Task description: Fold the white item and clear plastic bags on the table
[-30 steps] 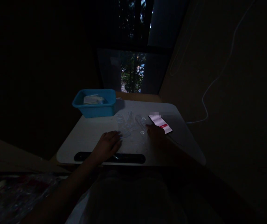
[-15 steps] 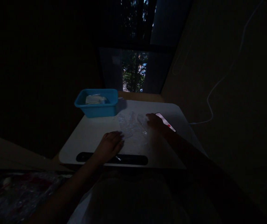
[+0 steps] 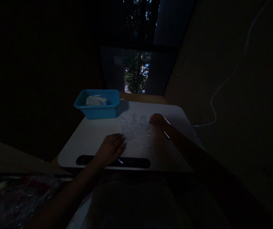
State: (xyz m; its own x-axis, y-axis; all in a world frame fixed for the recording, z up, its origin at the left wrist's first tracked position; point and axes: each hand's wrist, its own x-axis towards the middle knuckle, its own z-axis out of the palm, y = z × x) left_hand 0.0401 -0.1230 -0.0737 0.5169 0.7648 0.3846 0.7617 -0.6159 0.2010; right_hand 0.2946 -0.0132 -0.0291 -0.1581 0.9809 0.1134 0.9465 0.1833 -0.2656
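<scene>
A crumpled sheet of clear plastic [image 3: 133, 127], perhaps a bag, lies spread on the white table [image 3: 91, 136]. My left hand [image 3: 112, 146] rests palm down near the table's front edge, fingers stretched out, their tips on the plastic's lower left side. At the plastic's right side is my right hand [image 3: 159, 121], with fingers curled together and seeming to pinch its edge; the dark makes the fingertips hard to see. A phone [image 3: 166, 119] lies partly hidden under my right hand and wrist.
A blue basin [image 3: 97, 112] with pale packets [image 3: 95, 100] inside stands at the table's back left. A dark slot [image 3: 136, 163] runs along the front edge. On the right, a white cable [image 3: 214, 108] hangs along the wall. A window is behind the table.
My right hand has shifted slightly and its fingers have curled in; it covers more of the phone. The plastic's right part has changed shape. My left hand stays put.
</scene>
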